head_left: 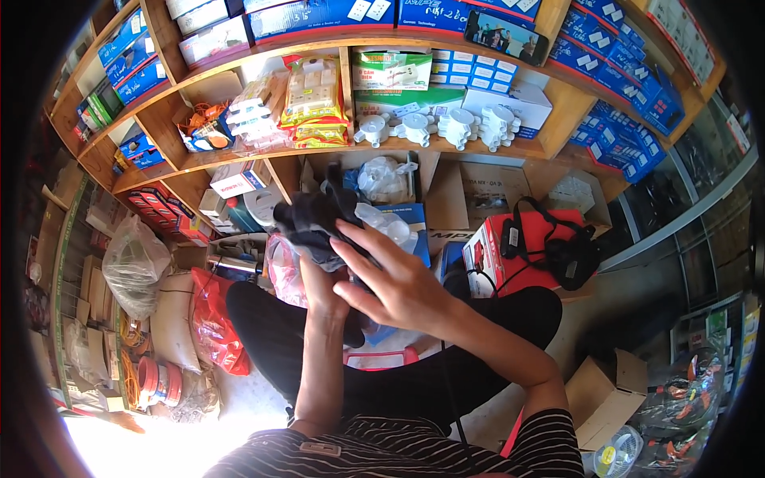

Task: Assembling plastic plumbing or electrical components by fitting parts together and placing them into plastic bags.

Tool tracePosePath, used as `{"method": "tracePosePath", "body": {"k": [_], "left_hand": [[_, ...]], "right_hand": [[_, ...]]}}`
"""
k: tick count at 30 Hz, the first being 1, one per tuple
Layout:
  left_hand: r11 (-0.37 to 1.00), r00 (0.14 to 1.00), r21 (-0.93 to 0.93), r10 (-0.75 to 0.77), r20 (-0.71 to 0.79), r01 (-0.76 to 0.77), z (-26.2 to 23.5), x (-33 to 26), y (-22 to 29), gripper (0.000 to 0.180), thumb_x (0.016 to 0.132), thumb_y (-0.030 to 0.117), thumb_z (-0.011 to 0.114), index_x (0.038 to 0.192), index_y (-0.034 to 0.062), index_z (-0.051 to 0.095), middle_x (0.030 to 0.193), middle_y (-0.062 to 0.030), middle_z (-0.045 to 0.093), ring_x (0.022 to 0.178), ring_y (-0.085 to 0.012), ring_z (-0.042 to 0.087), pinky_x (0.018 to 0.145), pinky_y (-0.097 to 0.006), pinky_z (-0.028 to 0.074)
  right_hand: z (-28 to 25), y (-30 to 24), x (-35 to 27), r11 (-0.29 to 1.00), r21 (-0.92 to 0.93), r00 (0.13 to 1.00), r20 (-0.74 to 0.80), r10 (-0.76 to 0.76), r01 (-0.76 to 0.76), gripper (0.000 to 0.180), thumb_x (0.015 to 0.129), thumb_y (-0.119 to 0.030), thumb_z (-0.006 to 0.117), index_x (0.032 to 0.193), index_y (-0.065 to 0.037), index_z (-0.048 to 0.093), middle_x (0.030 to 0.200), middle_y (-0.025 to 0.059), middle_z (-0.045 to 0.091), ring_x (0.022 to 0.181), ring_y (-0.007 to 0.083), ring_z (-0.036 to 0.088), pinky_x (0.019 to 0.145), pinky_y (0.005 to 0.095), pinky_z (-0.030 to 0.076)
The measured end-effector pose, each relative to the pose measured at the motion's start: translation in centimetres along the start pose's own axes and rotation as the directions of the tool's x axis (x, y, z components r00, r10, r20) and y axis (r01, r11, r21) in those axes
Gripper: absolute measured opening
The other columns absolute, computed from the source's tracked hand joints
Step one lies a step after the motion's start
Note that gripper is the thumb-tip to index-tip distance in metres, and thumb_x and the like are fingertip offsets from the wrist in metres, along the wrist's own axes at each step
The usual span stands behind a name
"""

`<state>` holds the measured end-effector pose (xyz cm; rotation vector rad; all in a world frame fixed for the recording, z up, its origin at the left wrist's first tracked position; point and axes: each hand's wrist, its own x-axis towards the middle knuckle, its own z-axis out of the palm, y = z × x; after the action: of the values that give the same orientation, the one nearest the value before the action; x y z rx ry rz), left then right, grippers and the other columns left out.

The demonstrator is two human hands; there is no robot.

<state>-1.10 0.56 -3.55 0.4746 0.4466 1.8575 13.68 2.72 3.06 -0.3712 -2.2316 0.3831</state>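
In front of me, a black fabric glove (pixel 319 219) covers the upper part of my left hand (pixel 316 288). Bare skin shows only at the heel of that hand and the wrist, which rises from below. The left fingers are hidden by the dark fabric. My right hand (pixel 406 291) reaches in from the right with its back toward me. Its fingers lie on the glove's near edge, the thumb lower, and dark fabric shows between them, so it grips the edge. Both hands are above my lap, over a blue box (pixel 406 227).
Wooden shelves (pixel 446 151) curve ahead, holding boxes and white round fittings (pixel 458 127). A phone (pixel 506 37) leans on the upper shelf. At right, a black strapped device (pixel 570 259) lies on a red box (pixel 486 239). Left are a red bag (pixel 219 323) and a clear bag (pixel 135 267).
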Motion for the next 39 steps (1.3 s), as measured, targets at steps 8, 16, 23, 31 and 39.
{"method": "tracePosePath", "body": {"k": [8,16,23,31,39], "left_hand": [[0.979,0.931,0.044,-0.204,0.302,0.2,-0.6,0.9,1.7,0.047,0.109,0.042,0.034,0.132,0.0078,0.057,0.124,-0.0071,0.067,0.11,-0.0209,0.066,0.094,-0.037,0.054],[0.963,0.982,0.269,-0.033,0.185,-0.019,1.5,0.5,-0.4,0.081,0.102,0.071,0.028,0.154,0.0094,0.037,0.145,-0.0094,0.054,0.132,-0.0263,0.053,0.107,-0.051,0.045],[0.966,0.96,0.247,0.006,0.281,-0.079,1.2,0.8,0.2,0.102,0.082,0.08,0.06,0.153,0.0121,0.034,0.152,-0.0167,0.044,0.134,-0.03,0.051,0.114,-0.047,0.04],[0.964,0.987,0.233,-0.149,0.061,0.131,-2.3,1.5,0.3,0.086,0.096,0.074,0.037,0.145,0.0036,0.044,0.136,-0.0128,0.059,0.125,-0.026,0.06,0.107,-0.042,0.047],[0.898,0.944,0.365,-0.307,0.121,0.246,-0.6,-0.1,-1.3,0.069,0.098,0.06,0.056,0.133,0.0005,0.054,0.116,-0.0046,0.064,0.105,-0.0142,0.063,0.091,-0.032,0.052]], "right_hand": [[-0.8,2.1,-0.1,0.996,-0.034,0.99,-0.115,0.077,-0.082,0.044,0.083,-0.002,0.075,0.124,-0.002,0.06,0.117,0.0166,0.058,0.104,0.0348,0.064,0.085,0.0411,0.055],[-1.3,2.8,0.1,0.969,0.192,0.935,-0.29,0.206,-0.155,0.036,0.089,-0.013,0.077,0.116,0.004,0.059,0.102,0.0174,0.06,0.09,0.0324,0.064,0.076,0.0372,0.051],[-1.2,1.8,0.0,0.842,0.394,0.861,-0.195,0.469,-0.369,0.036,0.09,-0.029,0.08,0.094,0.002,0.064,0.07,0.0073,0.062,0.063,0.0095,0.055,0.058,0.0306,0.045],[-2.6,0.5,0.4,0.855,0.403,0.897,-0.152,0.414,-0.326,0.031,0.092,-0.025,0.078,0.088,0.002,0.064,0.067,0.0051,0.061,0.06,0.0058,0.052,0.053,0.026,0.041],[-2.1,1.7,0.5,0.967,0.104,0.918,-0.306,0.252,-0.231,0.015,0.095,-0.011,0.072,0.089,-0.001,0.064,0.08,0.0062,0.065,0.067,0.0111,0.061,0.064,0.0278,0.049]]}}
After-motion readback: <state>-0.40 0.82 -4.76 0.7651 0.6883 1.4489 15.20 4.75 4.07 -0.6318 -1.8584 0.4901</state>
